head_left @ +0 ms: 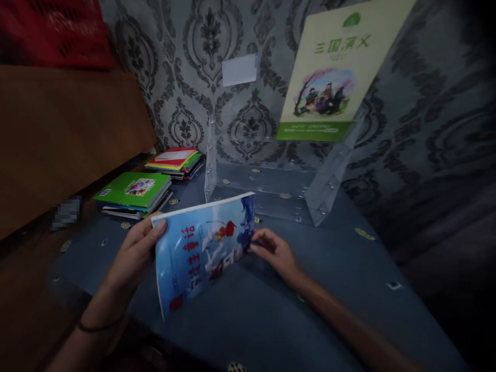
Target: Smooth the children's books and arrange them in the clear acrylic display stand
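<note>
A blue paperback book (201, 253) with red characters and a cartoon picture on its cover is held up, tilted, above the table. My left hand (141, 245) grips its upper left corner, thumb on the cover and fingers hidden behind. At its right edge, my right hand (275, 250) has thumb and fingers closed on the lower right side. Beyond the book stands a clear acrylic rack (325, 186). A cream and green book (333, 77) leans upright at the rack's upper right.
Two stacks lie at the table's left: one topped by a green book (127, 191), the other by a red and yellow book (172, 157). A blue cloth (349, 289) covers the table. Behind are a patterned wall (211, 36), a white card (240, 71), a brown panel (70, 129) and a red bag (73, 33).
</note>
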`<state>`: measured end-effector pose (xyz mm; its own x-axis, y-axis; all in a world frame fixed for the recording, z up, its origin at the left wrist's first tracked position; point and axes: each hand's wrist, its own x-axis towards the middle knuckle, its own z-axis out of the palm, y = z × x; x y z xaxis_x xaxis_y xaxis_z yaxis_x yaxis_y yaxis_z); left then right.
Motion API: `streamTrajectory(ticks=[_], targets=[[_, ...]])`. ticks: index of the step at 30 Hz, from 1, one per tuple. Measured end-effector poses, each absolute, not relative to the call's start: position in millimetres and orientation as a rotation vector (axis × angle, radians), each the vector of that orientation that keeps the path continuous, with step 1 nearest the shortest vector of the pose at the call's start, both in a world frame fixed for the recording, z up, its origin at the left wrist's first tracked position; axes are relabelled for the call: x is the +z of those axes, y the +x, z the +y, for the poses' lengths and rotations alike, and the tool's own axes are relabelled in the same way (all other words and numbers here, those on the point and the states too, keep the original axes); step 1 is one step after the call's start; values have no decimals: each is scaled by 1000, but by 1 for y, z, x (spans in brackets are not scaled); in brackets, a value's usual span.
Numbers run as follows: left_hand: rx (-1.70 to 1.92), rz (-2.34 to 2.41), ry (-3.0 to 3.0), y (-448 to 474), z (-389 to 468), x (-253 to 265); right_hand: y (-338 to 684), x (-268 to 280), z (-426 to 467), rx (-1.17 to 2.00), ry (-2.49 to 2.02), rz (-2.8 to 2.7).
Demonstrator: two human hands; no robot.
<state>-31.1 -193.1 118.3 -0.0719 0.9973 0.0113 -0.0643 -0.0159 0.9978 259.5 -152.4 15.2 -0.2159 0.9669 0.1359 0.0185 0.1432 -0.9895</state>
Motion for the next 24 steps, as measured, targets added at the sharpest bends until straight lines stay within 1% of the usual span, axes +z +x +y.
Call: streamTrajectory(ticks=[4, 9, 13, 19, 24], targets=[[1281, 1208, 1014, -33, -169, 93, 266, 19, -149, 1309, -1023, -1267], [1244, 1258, 1085, -37, -145, 64, 271, 19, -155, 1326, -1086, -1267], [1138, 1289, 1181, -32, -113, 53, 272, 20, -168, 1392, -1160, -1278], [912, 1437, 1703, -20, -75, 40, 278, 22, -194, 1564, -1232, -1355], [682, 1592, 2249, -15, -83, 40, 287, 22, -203, 1612, -1292, -1479]])
